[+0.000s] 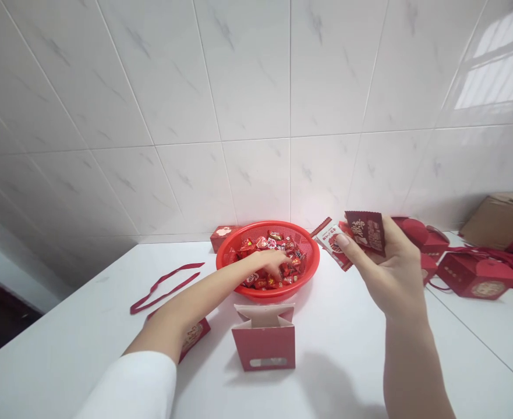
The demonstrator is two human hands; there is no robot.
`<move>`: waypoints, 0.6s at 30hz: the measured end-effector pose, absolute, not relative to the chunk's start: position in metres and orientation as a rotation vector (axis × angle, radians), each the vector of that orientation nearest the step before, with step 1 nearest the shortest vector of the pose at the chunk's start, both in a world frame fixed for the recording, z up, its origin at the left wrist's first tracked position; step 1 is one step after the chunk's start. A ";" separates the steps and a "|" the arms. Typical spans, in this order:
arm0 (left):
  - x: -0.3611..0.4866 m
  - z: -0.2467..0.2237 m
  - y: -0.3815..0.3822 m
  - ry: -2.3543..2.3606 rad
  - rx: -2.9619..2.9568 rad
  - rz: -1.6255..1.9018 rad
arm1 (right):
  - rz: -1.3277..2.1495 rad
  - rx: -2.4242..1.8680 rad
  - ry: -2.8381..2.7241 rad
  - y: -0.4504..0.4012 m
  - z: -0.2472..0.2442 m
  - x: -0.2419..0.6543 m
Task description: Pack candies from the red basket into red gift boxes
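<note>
My left hand (274,262) reaches into a red mesh basket (267,295) of wrapped candies (260,282). Its fingers are spread over the candies, and none shows in its grip. To the right of the basket, my right hand (385,262) is raised, closed on several candy packets: a dark red one (367,231) and a white-and-red one (335,247), with part of another between them. An upright red box (265,344) with its top open and a small window low on its front stands just in front of the basket.
A red ribbon (151,294) lies at the left, and another red box (198,334) is partly behind my left forearm. One small box (222,235) sits behind the basket. Red boxes (478,273) and a brown carton (498,218) are at the right, against the tiled wall (256,174).
</note>
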State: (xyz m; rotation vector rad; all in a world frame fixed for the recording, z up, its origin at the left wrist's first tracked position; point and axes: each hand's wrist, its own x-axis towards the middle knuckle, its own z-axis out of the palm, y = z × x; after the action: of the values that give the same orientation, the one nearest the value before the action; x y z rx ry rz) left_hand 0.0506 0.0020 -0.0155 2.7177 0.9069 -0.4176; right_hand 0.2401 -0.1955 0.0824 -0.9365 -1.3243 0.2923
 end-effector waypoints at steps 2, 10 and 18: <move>0.048 -0.013 0.008 0.929 2.724 -0.353 | 0.293 -0.933 -1.337 -0.196 0.083 0.239; -0.003 0.009 0.025 1.105 2.614 0.024 | 0.303 -0.895 -1.345 -0.194 0.083 0.239; -0.043 0.015 0.026 1.087 2.104 0.505 | 0.289 -0.892 -1.333 -0.191 0.082 0.241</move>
State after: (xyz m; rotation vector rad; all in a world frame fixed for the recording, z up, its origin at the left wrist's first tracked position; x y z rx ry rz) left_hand -0.0427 0.0264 0.0148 2.1040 1.0868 0.5054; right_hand 0.2411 -0.1911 0.0822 -0.8917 -1.3330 0.2891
